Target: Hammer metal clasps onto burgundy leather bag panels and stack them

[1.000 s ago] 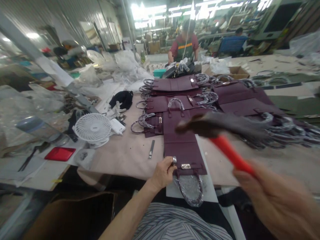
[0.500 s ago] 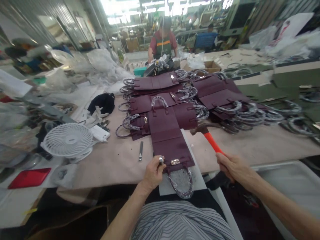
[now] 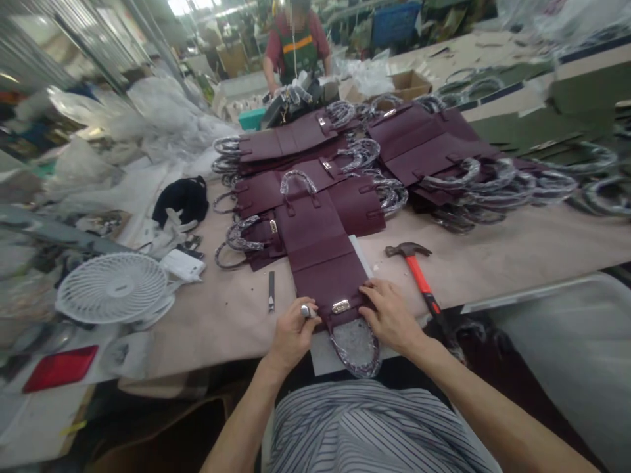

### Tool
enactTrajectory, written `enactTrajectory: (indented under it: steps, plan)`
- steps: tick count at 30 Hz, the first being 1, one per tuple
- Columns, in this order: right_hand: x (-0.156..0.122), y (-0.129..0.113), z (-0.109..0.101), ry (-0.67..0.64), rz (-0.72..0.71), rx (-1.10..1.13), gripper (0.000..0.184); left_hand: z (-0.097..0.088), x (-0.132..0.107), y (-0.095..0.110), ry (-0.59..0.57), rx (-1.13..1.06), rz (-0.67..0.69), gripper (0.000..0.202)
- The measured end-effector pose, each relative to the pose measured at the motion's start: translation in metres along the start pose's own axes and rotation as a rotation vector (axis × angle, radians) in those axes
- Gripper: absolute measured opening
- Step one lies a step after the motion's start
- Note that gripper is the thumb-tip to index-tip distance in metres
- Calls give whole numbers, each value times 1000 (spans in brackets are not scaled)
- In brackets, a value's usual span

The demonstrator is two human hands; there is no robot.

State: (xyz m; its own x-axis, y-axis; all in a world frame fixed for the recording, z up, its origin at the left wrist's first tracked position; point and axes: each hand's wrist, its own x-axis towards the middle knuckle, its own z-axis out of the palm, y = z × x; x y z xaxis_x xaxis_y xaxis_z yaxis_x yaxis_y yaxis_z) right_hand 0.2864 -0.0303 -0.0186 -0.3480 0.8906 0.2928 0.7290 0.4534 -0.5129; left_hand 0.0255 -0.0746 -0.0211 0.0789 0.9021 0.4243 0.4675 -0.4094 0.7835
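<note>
A flat maroon handbag panel (image 3: 320, 243) lies lengthwise in front of me, with a plastic-wrapped handle at each end. Near its closer edge sits a metal clasp (image 3: 341, 307). My left hand (image 3: 290, 335), with a ring on one finger, is closed on the left near corner. On the opposite corner, my right hand (image 3: 392, 318) grips the edge between thumb and fingers. The near wrapped handle (image 3: 357, 366) hangs over a pale slab (image 3: 323, 360) under the panel. A claw hammer (image 3: 419, 272) with an orange and black handle rests to the right of my right hand.
Stacks of maroon bag panels (image 3: 283, 141) lie beyond. A small flat tool (image 3: 271, 292), a white fan (image 3: 116, 289) and a red flat object (image 3: 62, 368) are leftward. A white bin (image 3: 552, 305) stands at right. Across the table is a person (image 3: 296, 46).
My right hand has let go of the hammer, which now lies on the table, and has taken the panel's right near corner. My left hand stays at the left corner. The view has tilted down.
</note>
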Motion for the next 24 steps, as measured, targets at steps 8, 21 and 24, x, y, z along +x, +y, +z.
enactTrajectory:
  steps: [8, 21, 24]
  plan:
    - [-5, 9, 23, 131, -44, 111, 27, -3, -7, -6, 61, -44, -28, 11]
    - [-5, 9, 17, 82, -12, 133, 29, 2, -11, -13, 374, -533, -586, 37]
    - [-11, 21, 11, 14, -59, 201, 34, -2, -12, -7, 362, -470, -528, 32]
